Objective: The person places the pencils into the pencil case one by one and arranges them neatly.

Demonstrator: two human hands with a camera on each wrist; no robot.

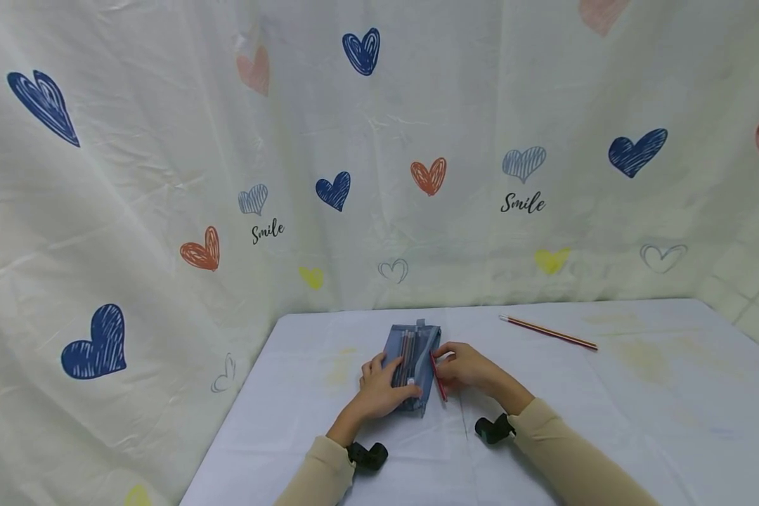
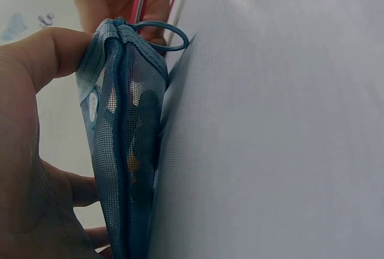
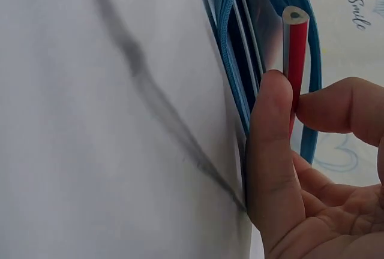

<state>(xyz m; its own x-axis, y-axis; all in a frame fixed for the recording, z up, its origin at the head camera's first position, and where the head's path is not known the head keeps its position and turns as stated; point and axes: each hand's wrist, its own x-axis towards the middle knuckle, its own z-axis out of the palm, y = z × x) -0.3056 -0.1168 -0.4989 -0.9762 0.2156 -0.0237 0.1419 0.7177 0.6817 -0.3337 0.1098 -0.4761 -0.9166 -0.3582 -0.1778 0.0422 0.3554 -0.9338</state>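
A blue mesh pencil case [image 1: 425,349] lies on the table, with several dark pencils [image 1: 407,349] visible inside it. My left hand [image 1: 377,391] holds the case from its left side, the thumb over its near end close to the zipper ring [image 2: 180,36]. At the case's right edge, my right hand [image 1: 469,368] pinches a red striped pencil [image 3: 297,49] between thumb and forefinger. The pencil's flat end points toward me. The zipper side [image 3: 231,49] stands open beside the right thumb, and the pencil's far part is hidden behind the fingers.
Red-and-dark striped pencils [image 1: 549,332] lie close together toward the back right of the white-covered table [image 1: 607,422]. A hanging cloth [image 1: 468,105] printed with hearts closes off the back. Each wrist carries a small black camera [image 1: 368,457].
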